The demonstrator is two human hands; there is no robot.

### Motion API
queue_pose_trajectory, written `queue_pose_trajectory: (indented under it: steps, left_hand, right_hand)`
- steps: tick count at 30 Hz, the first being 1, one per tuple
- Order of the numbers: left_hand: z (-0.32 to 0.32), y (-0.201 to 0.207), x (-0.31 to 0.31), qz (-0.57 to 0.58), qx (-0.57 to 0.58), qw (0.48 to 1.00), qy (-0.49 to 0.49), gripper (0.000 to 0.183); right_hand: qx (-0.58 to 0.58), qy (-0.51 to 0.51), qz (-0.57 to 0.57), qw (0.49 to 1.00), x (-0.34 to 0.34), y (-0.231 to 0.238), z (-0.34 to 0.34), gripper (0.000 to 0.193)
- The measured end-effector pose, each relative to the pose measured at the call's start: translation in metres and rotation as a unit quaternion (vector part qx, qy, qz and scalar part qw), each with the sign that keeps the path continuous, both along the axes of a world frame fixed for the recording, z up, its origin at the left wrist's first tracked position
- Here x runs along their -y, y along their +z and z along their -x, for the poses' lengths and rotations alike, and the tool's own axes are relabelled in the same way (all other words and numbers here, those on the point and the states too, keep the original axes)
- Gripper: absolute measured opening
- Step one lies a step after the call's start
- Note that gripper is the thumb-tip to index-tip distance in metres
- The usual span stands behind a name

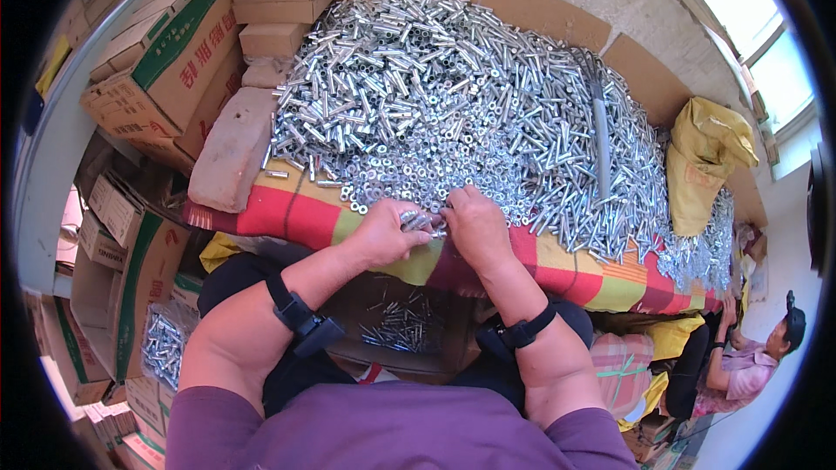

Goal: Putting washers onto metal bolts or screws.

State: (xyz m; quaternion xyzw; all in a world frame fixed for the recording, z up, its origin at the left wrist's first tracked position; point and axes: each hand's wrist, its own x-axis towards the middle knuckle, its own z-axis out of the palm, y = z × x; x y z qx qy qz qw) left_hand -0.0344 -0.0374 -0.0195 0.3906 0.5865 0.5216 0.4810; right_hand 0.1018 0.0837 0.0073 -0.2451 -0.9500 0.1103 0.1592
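Observation:
My left hand [390, 231] is closed around a few shiny metal anchor bolts [415, 221], held just over the near edge of the plaid cloth [305, 216]. Close beside it, my right hand [477, 224] has its fingertips pinched together at the ends of those bolts. Whatever lies between the right fingertips is too small and covered to make out. Right beyond both hands spread loose nuts and washers [405, 170]. Behind them rises a large heap of metal sleeves [374, 78], and threaded bolts [557, 144] lie to the right.
Below my forearms, an open carton [402, 324] holds scattered bolts. A brick [231, 152] and stacked cartons [165, 61] border the left. A clear bag of bolts [165, 344] stands lower left. At right are a yellow sack [705, 157] and another person [740, 365] at the table.

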Motion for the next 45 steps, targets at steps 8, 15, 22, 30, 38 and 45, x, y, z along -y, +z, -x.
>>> queue_pose_trajectory:
  steps: [8,15,22,30,38,45]
  left_hand:
    - [0.007,0.013,0.004,0.0,0.052,0.996,0.074,0.007]
    - [-0.006,0.011,-0.006,-0.026,0.06,0.994,0.091,0.008]
    - [-0.009,0.019,-0.015,-0.027,0.026,0.994,0.101,0.009]
    - [0.002,0.032,-0.023,0.112,0.217,0.97,0.013,0.009]
    - [-0.018,0.028,-0.029,-0.065,-0.116,0.99,0.052,0.006]
    - [-0.02,0.027,-0.019,-0.04,-0.027,0.996,0.073,0.004]
  right_hand:
    - [-0.117,-0.047,0.261,0.957,-0.002,0.003,-0.019,0.012]
    - [-0.255,-0.057,0.545,0.796,0.006,0.013,-0.012,0.006]
    - [-0.294,0.022,0.367,0.882,0.002,0.007,-0.017,0.009]
    - [-0.301,-0.034,0.452,0.839,0.001,0.0,-0.021,0.005]
    - [-0.283,-0.06,0.417,0.861,-0.019,-0.011,-0.011,0.033]
    - [-0.493,0.018,0.593,0.636,0.029,0.021,-0.004,0.061]
